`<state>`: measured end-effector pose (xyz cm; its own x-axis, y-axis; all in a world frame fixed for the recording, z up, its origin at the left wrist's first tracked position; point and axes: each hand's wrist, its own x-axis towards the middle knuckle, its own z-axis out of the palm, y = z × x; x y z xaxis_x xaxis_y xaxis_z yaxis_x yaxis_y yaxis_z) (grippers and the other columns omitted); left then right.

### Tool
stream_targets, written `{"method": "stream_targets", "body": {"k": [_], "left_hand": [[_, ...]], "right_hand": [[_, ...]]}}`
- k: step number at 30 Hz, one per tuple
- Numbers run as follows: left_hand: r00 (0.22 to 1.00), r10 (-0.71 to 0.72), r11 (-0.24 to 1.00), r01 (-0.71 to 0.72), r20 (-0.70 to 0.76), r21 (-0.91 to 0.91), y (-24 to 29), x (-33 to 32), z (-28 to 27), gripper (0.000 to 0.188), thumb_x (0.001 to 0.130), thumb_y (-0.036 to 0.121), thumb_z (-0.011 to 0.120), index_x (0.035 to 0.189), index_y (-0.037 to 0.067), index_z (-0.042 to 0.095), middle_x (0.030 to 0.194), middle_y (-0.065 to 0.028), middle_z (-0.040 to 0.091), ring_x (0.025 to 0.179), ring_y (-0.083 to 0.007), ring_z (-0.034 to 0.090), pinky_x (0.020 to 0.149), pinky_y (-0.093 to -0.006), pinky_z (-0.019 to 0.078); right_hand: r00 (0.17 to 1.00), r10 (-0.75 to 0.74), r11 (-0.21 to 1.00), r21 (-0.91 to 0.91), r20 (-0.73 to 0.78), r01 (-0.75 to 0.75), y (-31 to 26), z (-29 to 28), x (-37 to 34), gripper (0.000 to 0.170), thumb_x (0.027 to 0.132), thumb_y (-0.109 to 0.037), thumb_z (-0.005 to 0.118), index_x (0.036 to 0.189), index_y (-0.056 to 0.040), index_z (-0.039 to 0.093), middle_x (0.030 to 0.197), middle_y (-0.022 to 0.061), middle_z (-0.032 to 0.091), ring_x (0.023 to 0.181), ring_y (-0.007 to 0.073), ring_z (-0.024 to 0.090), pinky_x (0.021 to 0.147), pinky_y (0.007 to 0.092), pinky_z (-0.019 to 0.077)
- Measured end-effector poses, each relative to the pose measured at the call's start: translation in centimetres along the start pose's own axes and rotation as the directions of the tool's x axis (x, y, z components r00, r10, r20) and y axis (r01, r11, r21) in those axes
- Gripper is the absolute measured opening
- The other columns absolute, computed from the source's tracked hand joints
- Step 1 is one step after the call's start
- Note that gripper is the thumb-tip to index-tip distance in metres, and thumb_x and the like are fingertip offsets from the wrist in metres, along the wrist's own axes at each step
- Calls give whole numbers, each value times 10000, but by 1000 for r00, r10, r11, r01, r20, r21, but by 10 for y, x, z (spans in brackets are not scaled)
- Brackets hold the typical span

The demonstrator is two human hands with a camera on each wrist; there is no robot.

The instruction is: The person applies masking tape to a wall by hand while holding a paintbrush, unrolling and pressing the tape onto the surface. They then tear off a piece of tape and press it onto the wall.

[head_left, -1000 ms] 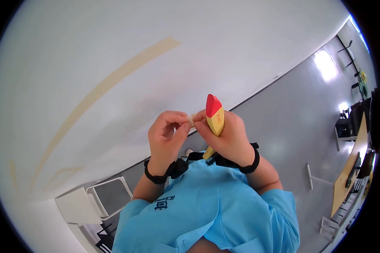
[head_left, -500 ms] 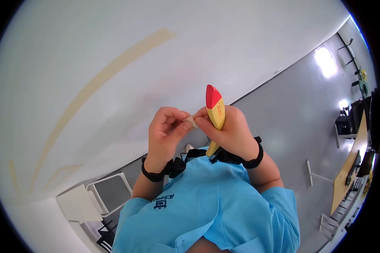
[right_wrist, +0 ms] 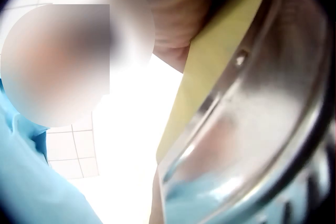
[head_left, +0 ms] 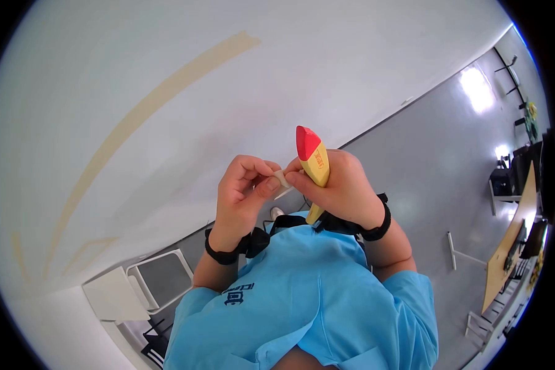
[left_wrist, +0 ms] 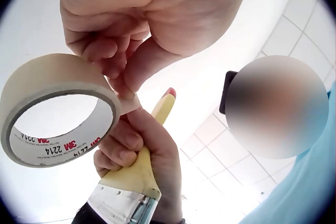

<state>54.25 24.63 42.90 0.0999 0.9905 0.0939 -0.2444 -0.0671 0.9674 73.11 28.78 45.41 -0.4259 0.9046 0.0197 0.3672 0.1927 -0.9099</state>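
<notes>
My left hand (head_left: 239, 194) pinches a strip of masking tape (head_left: 280, 179) between thumb and fingers, close in front of my chest. The right hand (head_left: 345, 191) meets it there, its thumb and forefinger at the same strip. A flat paintbrush (head_left: 316, 166) is also gripped in that right hand, its red-tipped yellow handle pointing up. In the left wrist view the masking tape roll (left_wrist: 58, 74) hangs beside the fingers, with "3M 2214" printed inside its core. The brush's metal ferrule (right_wrist: 257, 108) fills much of the right wrist view; its dark bristles point down.
A white wall (head_left: 185, 135) in front bears a long curved tape strip (head_left: 135, 117) and shorter ones lower left. A white chair (head_left: 160, 280) stands at lower left. Grey floor (head_left: 407, 179) runs right towards a wooden-topped table (head_left: 512, 240).
Both hands stay together at the tape, with slight finger shifts. The brush handle has tilted a little to the left. The wall's tape strip sits higher in the head view.
</notes>
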Motion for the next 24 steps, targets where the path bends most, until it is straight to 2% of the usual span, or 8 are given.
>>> {"method": "stream_targets", "body": {"k": [13, 24], "left_hand": [[999, -9, 997, 6, 31, 72, -3, 0, -7, 132, 883, -19, 589, 955, 35, 493, 1003, -83, 603, 882, -116, 561, 807, -256, 463], [997, 29, 997, -33, 66, 65, -4, 4, -8, 133, 878, -38, 574, 940, 33, 480, 1000, -98, 594, 904, -133, 560, 826, -271, 467]], "right_hand": [[998, -65, 995, -81, -15, 64, -1, 1, 2, 141, 802, -209, 691, 862, -81, 691, 669, 71, 623, 565, 199, 592, 566, 284, 471], [999, -27, 999, -45, -24, 26, 2, 3, 5, 131, 804, -189, 679, 858, -69, 677, 675, 60, 621, 568, 171, 584, 566, 276, 468]]}}
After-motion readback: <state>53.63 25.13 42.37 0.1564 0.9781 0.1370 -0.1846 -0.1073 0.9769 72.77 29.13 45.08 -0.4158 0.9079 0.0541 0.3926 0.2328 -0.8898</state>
